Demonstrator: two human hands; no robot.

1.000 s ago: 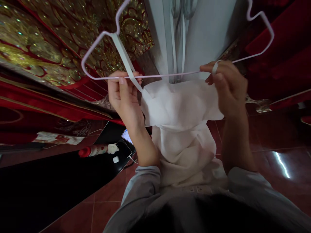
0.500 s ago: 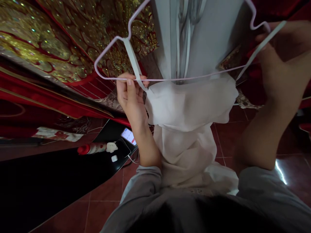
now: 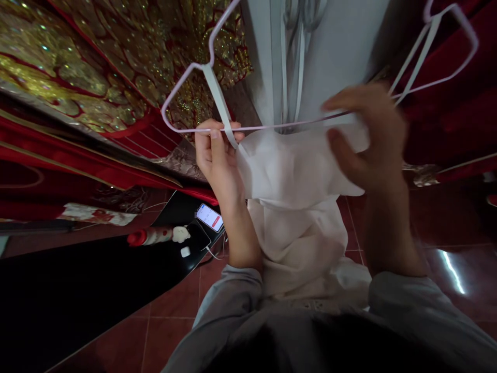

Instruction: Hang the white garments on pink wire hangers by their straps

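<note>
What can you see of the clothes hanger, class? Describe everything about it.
The hanger is thin and pale pinkish-lilac, perhaps coated wire. It has a long lower bar, rounded ends and notched shoulders; its top is out of frame. It spans the view, roughly level. White straps loop over both notches. The left hand pinches the bar; the right hand is blurred, open, contact unclear.

Table [image 3: 85, 295]: black, smooth-topped. Floor [image 3: 174, 295]: red tiles with thin pale joints, along the near side of the table and out to its right. Light streak [image 3: 451, 272]: narrow, white, on the tiles well right of the table. Sequined cloth [image 3: 124, 67]: gold on red, beyond the table. Panel [image 3: 341, 46]: pale grey, beyond and right of the table; wall or door, not determinable. General lighting: dim.
</note>
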